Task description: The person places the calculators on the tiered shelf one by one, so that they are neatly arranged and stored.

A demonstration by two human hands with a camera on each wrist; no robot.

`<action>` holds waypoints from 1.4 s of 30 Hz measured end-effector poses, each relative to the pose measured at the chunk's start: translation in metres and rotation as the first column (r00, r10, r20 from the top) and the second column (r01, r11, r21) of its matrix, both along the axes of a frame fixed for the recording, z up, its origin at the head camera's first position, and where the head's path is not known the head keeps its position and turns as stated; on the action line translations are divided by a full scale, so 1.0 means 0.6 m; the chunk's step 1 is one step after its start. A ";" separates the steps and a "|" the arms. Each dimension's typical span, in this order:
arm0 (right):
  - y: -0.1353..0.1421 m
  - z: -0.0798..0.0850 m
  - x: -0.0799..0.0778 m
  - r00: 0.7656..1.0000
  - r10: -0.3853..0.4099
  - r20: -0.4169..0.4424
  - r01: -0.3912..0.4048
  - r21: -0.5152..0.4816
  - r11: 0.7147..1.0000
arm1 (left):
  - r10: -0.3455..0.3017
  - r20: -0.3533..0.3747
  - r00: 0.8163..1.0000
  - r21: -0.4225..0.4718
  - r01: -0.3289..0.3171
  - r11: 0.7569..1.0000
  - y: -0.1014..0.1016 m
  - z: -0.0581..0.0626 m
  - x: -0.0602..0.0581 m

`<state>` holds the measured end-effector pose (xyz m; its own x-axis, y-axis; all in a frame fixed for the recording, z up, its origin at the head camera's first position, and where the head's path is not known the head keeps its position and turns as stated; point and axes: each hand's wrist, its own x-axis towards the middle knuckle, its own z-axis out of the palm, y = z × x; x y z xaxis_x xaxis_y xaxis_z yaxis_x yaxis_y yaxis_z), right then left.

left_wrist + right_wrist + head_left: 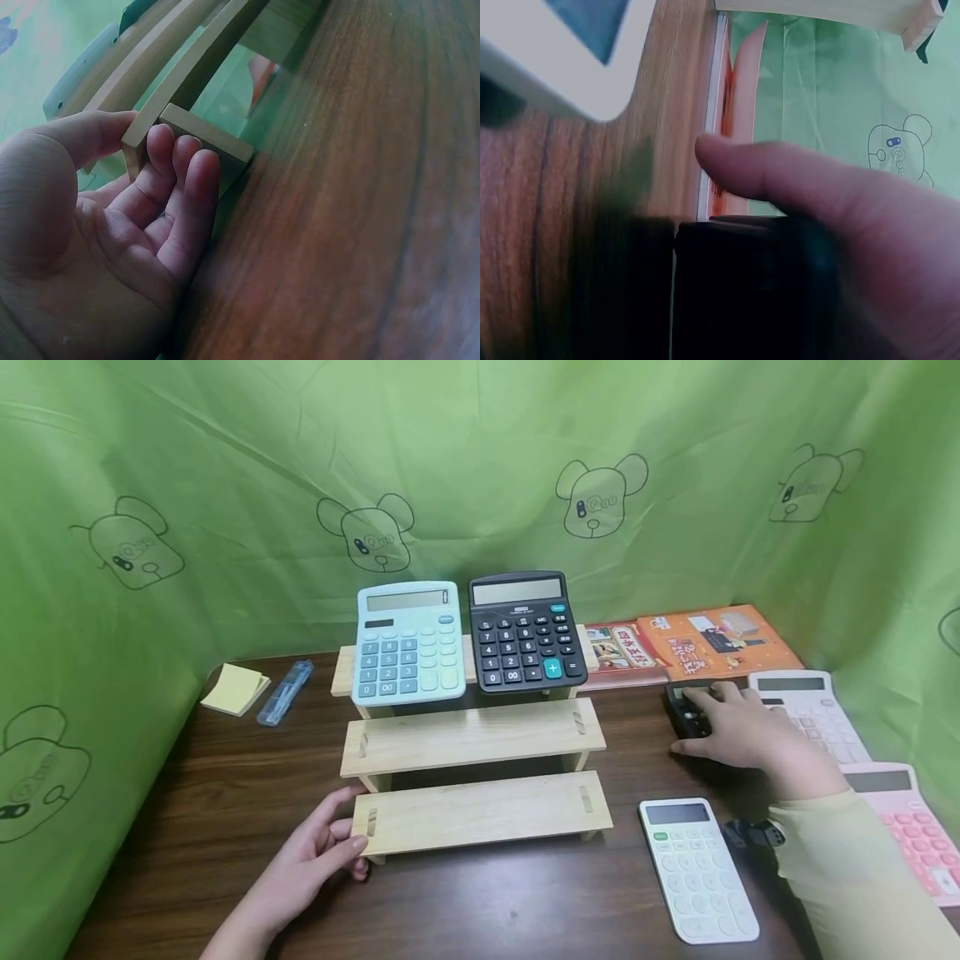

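Note:
In the head view a three-step wooden stand point(480, 814) stands mid-table. My left hand point(318, 852) grips the left end of its lowest step, thumb on top and fingers curled underneath; the left wrist view shows the fingers against the wooden leg point(206, 135). At the right, my right hand point(742, 727) lies over a small black calculator point(684, 714), its fingertips on the face. The thumb point(742, 169) stretches out beside it in the right wrist view, its tip apart from the dark body. A light blue calculator point(408, 647) and a larger black calculator point(525, 635) lean on the top step.
A white calculator point(697, 868) lies near the front right. Another white one point(813, 714) and a pink one point(903, 831) lie along the right side. Books point(720, 639) sit behind. Sticky notes point(234, 689) and a blue plastic item point(285, 693) lie back left. Green cloth surrounds the table.

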<state>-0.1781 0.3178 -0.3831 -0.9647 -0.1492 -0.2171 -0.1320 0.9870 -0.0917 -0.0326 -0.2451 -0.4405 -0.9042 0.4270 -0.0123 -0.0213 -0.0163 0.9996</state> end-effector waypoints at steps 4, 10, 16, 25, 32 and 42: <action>0.003 -0.001 0.002 1.000 0.019 0.019 -0.019 0.013 1.000 | 0.009 0.006 1.000 -0.006 -0.009 1.000 0.003 0.001 -0.001; 0.000 -0.001 0.000 0.999 0.045 0.026 -0.045 0.004 0.999 | 0.009 0.010 1.000 -0.020 -0.009 1.000 0.003 0.004 -0.003; -0.005 0.000 -0.004 0.997 0.070 0.016 -0.070 0.005 0.998 | 0.008 0.013 1.000 -0.031 -0.008 0.999 0.002 0.007 0.000; -0.011 0.001 -0.002 0.997 0.063 0.039 -0.061 -0.042 0.997 | 0.003 0.021 1.000 -0.030 -0.003 1.000 -0.001 0.005 -0.001; -0.012 0.000 -0.003 0.998 0.046 0.043 -0.046 -0.006 0.999 | 0.004 0.016 1.000 -0.022 -0.004 1.000 0.000 0.002 -0.001; -0.013 0.001 -0.002 0.998 0.036 0.046 -0.036 -0.003 0.999 | 0.004 0.030 1.000 -0.040 -0.003 0.999 -0.001 0.002 -0.001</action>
